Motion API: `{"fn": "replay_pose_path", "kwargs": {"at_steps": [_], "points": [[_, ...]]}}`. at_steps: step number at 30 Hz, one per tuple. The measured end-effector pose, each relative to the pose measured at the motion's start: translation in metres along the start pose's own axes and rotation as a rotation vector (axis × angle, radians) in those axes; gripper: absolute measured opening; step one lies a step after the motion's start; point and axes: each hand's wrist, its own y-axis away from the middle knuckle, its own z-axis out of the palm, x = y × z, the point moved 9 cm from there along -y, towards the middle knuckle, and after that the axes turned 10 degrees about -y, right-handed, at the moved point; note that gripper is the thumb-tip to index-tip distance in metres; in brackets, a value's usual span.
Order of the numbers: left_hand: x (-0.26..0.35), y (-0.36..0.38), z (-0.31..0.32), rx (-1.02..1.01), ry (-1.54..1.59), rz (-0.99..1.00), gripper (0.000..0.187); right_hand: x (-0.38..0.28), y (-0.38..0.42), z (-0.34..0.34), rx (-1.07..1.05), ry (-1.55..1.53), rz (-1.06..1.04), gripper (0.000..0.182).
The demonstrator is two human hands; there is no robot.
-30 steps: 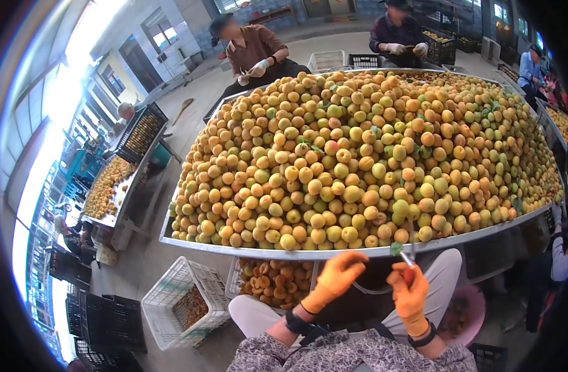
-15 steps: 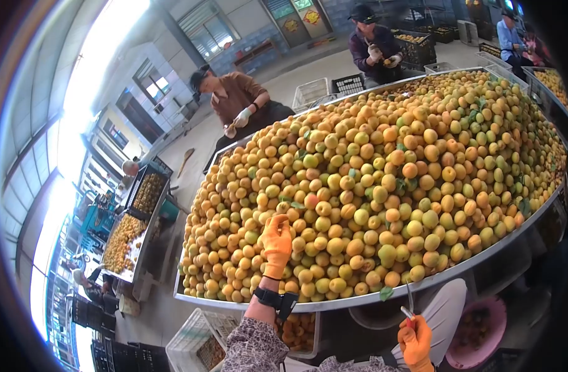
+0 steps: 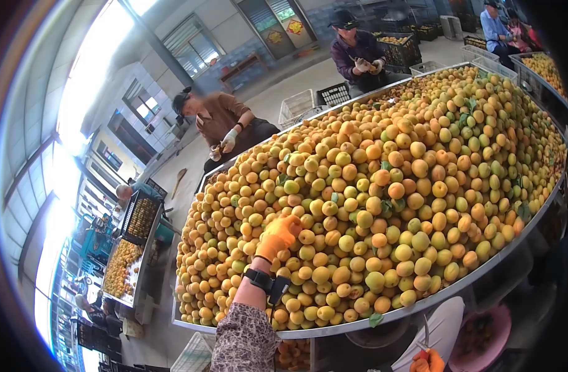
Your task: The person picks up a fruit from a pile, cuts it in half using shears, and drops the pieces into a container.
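Note:
My left hand (image 3: 279, 237), in an orange glove, reaches into the heap of apricots (image 3: 358, 186) on the large metal-rimmed table. Its fingers are curled down among the fruit, and what they close on is hidden. Yellow, orange and greenish apricots surround it on every side. At the bottom edge, my right hand (image 3: 428, 361), also orange-gloved, is closed round the red handle of a small knife (image 3: 426, 332). The thin blade points upward beside my pale trouser leg, just outside the table's metal rim (image 3: 383, 325). Part of the right hand is cut off by the frame.
Two people with white gloves (image 3: 228, 141) handle fruit across the table. Below the near rim are a white crate (image 3: 194, 354) and a pink basin (image 3: 501, 335). Another fruit table (image 3: 135, 279) stands at left. Black crates (image 3: 400, 51) hold fruit at the back.
My left hand has pushed farther into the heap, its fingers now lower among the apricots. The view has shifted, and my right hand with the knife sits lower in it.

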Motion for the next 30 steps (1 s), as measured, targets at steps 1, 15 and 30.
{"fn": "replay_pose_path", "kwargs": {"at_steps": [1,15,30], "points": [[0.010,0.003,0.008,-0.046,-0.153,0.075,0.038,-0.013,0.000,0.014,0.007,-0.004,0.005,0.022],[-0.020,0.031,0.014,0.196,0.402,-0.016,0.046,-0.034,0.003,0.064,-0.090,0.097,-0.021,0.022],[0.031,0.132,0.041,-0.331,2.116,0.065,0.055,-0.026,0.015,0.112,-0.233,0.076,-0.024,0.017]]}}
